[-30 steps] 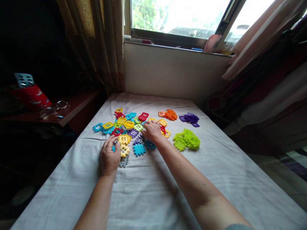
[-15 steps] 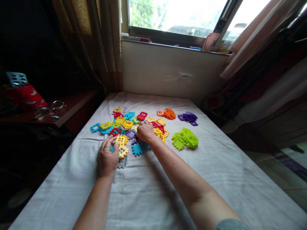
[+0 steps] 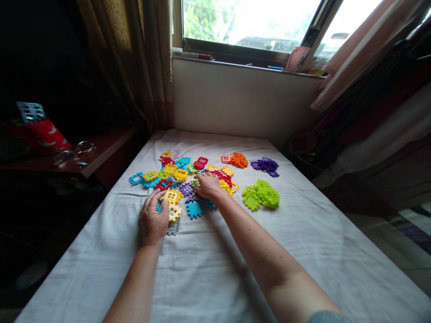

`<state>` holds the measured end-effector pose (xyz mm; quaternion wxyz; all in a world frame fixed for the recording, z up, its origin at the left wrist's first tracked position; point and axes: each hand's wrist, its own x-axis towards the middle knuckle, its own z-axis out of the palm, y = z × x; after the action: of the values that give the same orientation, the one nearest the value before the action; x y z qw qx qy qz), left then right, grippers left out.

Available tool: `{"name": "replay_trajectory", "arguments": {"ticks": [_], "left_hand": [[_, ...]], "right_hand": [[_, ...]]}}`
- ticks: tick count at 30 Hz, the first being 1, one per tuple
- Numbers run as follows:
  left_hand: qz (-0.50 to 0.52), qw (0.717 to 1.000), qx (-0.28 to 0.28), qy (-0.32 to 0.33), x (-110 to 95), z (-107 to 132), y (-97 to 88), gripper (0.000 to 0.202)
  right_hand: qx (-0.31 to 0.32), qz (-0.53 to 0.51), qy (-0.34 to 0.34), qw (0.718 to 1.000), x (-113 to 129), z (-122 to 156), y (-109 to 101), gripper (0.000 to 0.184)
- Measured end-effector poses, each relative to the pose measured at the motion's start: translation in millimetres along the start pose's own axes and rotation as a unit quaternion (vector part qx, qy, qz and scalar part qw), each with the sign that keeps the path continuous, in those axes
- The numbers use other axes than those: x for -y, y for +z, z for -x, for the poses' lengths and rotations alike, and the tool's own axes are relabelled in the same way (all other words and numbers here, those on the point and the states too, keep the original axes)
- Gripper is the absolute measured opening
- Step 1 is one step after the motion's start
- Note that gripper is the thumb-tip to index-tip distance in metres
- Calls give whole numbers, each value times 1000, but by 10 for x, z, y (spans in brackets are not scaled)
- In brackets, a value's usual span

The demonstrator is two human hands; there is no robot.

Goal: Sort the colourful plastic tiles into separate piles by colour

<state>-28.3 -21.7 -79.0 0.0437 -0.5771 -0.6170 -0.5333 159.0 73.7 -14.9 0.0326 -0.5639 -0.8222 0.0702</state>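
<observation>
A mixed heap of plastic interlocking tiles with notched edges lies on the bed sheet. My right hand (image 3: 208,185) is over its right side, fingertips pinched on a light green tile (image 3: 195,182). My left hand (image 3: 154,217) rests at the heap's near left edge, fingers apart and curved against yellow window tiles (image 3: 172,196). By its thumb are a pale yellow tile (image 3: 174,212) and a grey tile (image 3: 173,228). Between the hands lie a purple window tile (image 3: 186,189) and a blue tile (image 3: 195,209).
Single-colour piles stand to the right: orange tiles (image 3: 239,160), dark purple tiles (image 3: 265,165) and lime green tiles (image 3: 264,194). At left, a dark red desk (image 3: 111,142) holds eyeglasses (image 3: 76,152) and a red pouch (image 3: 47,137). A window is beyond the bed.
My right hand has shifted slightly right and back from the heap's middle, with more of the light green tile now showing at its fingertips. My left hand stays in place.
</observation>
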Motion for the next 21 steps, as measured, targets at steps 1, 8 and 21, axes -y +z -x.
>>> {"name": "replay_trajectory", "arguments": {"ticks": [1,8,21], "left_hand": [[0,1000,1,0,1,0,0,27],[-1,1000,-1,4,26,4,12,27],[-2,1000,-10,19,34,3,24,28]], "right_hand": [[7,5,1,1000,-3,-10,-25,45],[45,53,8,998,-27,-39,-199,42],[65,50,-26,996,-67,-136,-207,37]]}}
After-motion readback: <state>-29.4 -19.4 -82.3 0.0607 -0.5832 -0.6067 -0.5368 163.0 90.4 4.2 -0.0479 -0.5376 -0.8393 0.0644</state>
